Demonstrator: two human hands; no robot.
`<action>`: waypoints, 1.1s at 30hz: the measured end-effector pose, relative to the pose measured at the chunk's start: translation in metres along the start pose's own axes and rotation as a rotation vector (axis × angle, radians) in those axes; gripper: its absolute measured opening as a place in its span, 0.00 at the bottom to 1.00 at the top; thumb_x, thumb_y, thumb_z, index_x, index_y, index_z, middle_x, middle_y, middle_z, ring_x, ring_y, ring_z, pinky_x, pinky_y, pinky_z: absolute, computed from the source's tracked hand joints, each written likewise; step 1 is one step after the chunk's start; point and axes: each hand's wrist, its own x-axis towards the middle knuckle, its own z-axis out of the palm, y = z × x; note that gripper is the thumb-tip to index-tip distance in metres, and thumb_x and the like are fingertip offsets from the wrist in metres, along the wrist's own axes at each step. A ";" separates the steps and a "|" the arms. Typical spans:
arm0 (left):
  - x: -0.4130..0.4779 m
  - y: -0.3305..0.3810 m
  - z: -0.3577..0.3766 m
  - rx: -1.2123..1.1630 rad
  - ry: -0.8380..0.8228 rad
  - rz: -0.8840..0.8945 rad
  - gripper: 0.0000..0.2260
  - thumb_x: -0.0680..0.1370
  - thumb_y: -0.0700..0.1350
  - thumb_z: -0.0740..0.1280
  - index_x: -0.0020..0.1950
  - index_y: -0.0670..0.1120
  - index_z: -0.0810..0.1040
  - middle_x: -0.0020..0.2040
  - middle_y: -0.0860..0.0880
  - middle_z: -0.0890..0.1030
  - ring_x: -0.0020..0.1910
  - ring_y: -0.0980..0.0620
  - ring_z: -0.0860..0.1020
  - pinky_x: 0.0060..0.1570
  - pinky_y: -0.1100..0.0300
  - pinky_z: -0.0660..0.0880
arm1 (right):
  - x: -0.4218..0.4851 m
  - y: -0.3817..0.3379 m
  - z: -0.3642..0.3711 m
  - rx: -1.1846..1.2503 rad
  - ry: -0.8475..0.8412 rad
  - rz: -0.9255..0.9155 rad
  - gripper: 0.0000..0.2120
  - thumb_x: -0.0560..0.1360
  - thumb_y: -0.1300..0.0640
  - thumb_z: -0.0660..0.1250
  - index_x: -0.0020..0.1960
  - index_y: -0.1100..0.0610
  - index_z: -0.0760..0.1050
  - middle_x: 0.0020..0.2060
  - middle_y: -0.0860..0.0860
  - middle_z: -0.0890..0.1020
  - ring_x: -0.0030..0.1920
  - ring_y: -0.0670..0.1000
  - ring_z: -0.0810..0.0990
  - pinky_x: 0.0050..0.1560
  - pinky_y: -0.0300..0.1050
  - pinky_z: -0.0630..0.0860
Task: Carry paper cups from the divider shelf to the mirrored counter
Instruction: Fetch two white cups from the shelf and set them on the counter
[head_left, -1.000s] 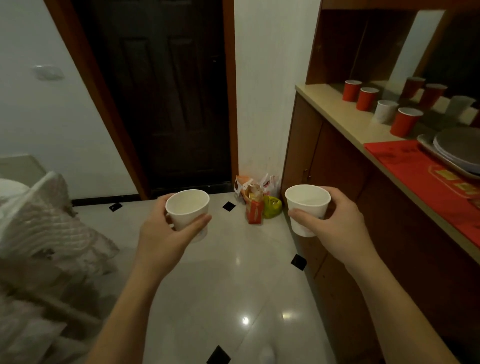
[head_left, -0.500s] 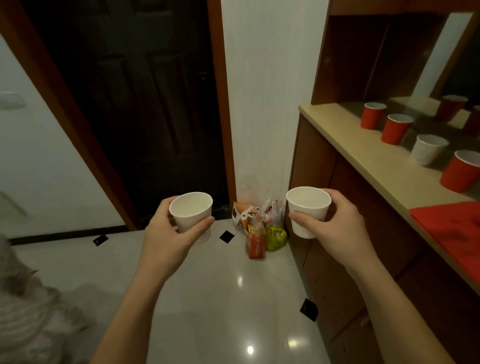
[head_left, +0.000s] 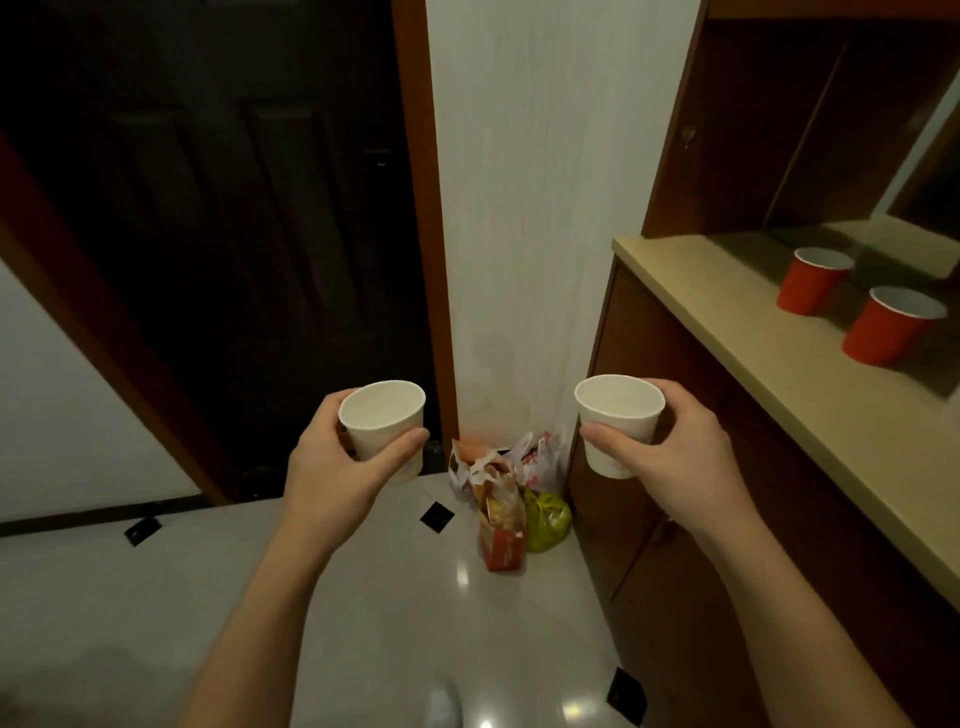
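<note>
I hold two white paper cups upright in front of me over the floor. My left hand (head_left: 332, 467) grips the left white cup (head_left: 382, 421) around its side. My right hand (head_left: 670, 457) grips the right white cup (head_left: 618, 415), just left of the cabinet front. The mirrored counter (head_left: 727, 322) with its beige top runs along the right, above wooden cabinet doors. Two red paper cups (head_left: 810, 283) (head_left: 888, 327) stand on it near the mirror (head_left: 883, 171). The divider shelf is out of view.
A dark door (head_left: 234, 234) with an orange-brown frame fills the left background, beside a white wall strip (head_left: 530, 208). Snack bags and a yellow-green bag (head_left: 519, 504) lie on the glossy tiled floor (head_left: 415, 623) in the corner by the cabinet.
The view has moved closer to the door and corner. The red mat, plates and farther cups on the counter have slid out of view on the right. Both hands keep their cups.
</note>
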 end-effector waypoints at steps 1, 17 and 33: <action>0.021 -0.006 0.002 -0.007 -0.006 0.007 0.29 0.63 0.62 0.73 0.61 0.58 0.70 0.53 0.62 0.76 0.52 0.64 0.75 0.43 0.68 0.73 | 0.017 0.002 0.008 -0.005 0.006 0.002 0.28 0.60 0.34 0.74 0.57 0.38 0.70 0.48 0.32 0.76 0.49 0.32 0.74 0.41 0.34 0.71; 0.301 -0.042 0.075 -0.157 -0.250 0.107 0.26 0.63 0.62 0.74 0.59 0.60 0.72 0.53 0.61 0.78 0.50 0.67 0.76 0.44 0.65 0.74 | 0.211 0.007 0.065 -0.109 0.255 0.169 0.35 0.59 0.33 0.73 0.62 0.44 0.70 0.55 0.42 0.77 0.54 0.46 0.75 0.50 0.51 0.80; 0.407 0.011 0.294 -0.286 -0.568 0.221 0.29 0.63 0.63 0.74 0.60 0.56 0.74 0.53 0.58 0.80 0.50 0.61 0.78 0.39 0.69 0.75 | 0.295 0.093 -0.026 -0.127 0.543 0.319 0.34 0.60 0.38 0.76 0.63 0.46 0.72 0.55 0.42 0.77 0.53 0.45 0.76 0.45 0.41 0.77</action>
